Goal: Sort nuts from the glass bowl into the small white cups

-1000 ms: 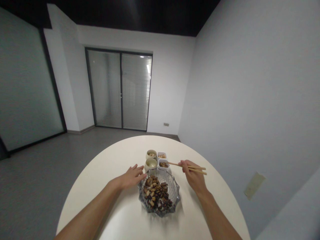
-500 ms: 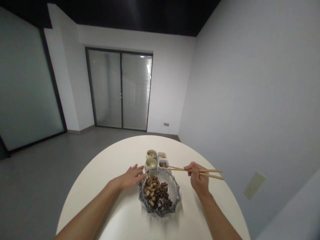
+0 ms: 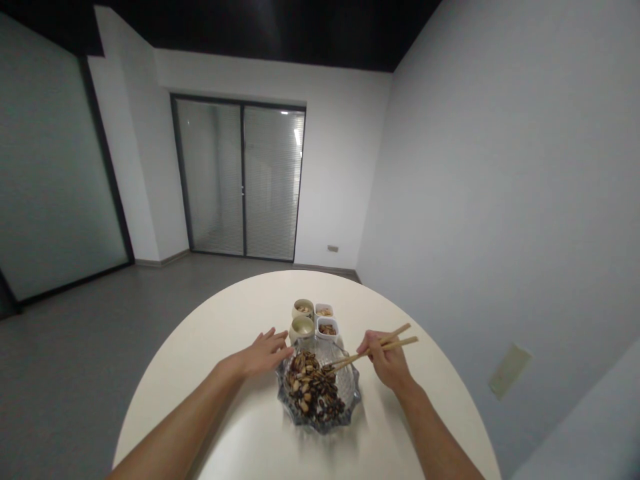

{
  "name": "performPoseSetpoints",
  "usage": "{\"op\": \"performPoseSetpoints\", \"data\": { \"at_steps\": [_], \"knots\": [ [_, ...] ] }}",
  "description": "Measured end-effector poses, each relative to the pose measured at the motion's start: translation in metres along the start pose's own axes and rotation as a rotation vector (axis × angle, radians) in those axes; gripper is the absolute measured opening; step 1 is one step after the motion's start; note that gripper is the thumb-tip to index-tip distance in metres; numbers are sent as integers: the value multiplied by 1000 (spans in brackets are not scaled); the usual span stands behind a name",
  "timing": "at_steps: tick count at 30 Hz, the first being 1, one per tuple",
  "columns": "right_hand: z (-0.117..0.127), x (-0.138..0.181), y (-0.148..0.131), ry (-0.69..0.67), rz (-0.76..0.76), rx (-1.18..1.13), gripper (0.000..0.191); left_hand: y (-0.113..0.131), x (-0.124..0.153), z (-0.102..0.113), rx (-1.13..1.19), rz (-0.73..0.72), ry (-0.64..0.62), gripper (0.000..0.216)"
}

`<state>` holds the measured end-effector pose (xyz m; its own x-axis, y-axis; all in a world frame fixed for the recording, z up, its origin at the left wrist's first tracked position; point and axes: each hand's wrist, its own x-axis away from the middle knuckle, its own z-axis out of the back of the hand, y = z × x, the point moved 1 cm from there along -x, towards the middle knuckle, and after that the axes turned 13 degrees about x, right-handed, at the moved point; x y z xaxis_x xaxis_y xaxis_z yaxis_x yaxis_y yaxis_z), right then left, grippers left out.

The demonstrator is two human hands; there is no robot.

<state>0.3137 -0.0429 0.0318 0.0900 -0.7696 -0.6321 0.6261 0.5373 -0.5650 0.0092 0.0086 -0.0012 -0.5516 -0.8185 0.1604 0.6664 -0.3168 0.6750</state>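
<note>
A scalloped glass bowl [image 3: 353, 393] full of dark and pale seeds sits on the round white table [image 3: 235, 320] in front of me. My right hand [image 3: 384, 360] grips a pair of wooden chopsticks [image 3: 373, 349], whose tips dip into the seeds near the bowl's far side. My left hand [image 3: 263, 353] lies flat on the table with fingers stretched out, its fingertips touching the bowl's left rim.
Just beyond the glass bowl stand two round cream cups [image 3: 302, 328] and two small square white dishes [image 3: 327, 328] holding bits of food. The table's curved edge runs close on the right, next to a grey wall. A glass door lies across the room.
My right hand has swung the chopsticks from the small square dish down and back, so the tips now reach into the glass bowl. My left hand has stayed put.
</note>
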Motion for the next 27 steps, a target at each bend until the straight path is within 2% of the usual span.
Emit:
{"op": "performPoseSetpoints", "data": {
  "at_steps": [7,16,23,27],
  "knots": [
    [-4,1,-1,-40,-37,18,60,-1,-1,-1,6,8,3,68],
    [4,-3,-7,68,-91,-86,70,-9,-5,-3,-5,-18,-3,64],
    [1,-2,-4,-6,-89,-30,68,-3,-2,-1,-10,-6,-3,65],
    [-1,-1,0,-2,-87,-13,62,1,0,-1,-3,-6,-3,64]
  ]
}}
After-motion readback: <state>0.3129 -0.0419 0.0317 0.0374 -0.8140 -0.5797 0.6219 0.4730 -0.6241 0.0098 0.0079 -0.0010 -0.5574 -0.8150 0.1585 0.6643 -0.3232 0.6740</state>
